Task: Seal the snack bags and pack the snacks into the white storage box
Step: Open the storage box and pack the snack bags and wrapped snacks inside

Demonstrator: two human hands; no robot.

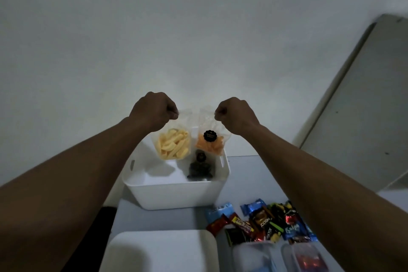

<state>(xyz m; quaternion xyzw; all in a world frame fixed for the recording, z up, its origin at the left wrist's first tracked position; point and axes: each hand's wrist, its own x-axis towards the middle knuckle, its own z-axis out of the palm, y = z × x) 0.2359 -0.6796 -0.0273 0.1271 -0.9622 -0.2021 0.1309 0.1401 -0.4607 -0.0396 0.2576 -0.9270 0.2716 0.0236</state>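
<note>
My left hand [153, 111] pinches the top edge of a clear bag of pale yellow snack sticks [173, 144], which hangs above the white storage box [176, 192]. My right hand [235, 116] pinches the top of a second clear bag with orange snacks and a round black label [209, 143], also hanging over the box. Inside the box, at its right side, lies a bag of dark snacks [200, 168]. Both bags hang side by side, close together.
A pile of small wrapped candies and chocolate bars [262, 222] lies on the table to the right of the box. A white lid or tray [161, 249] sits near me, with two clear plastic containers [280, 256] at the bottom right. A wall stands behind the table.
</note>
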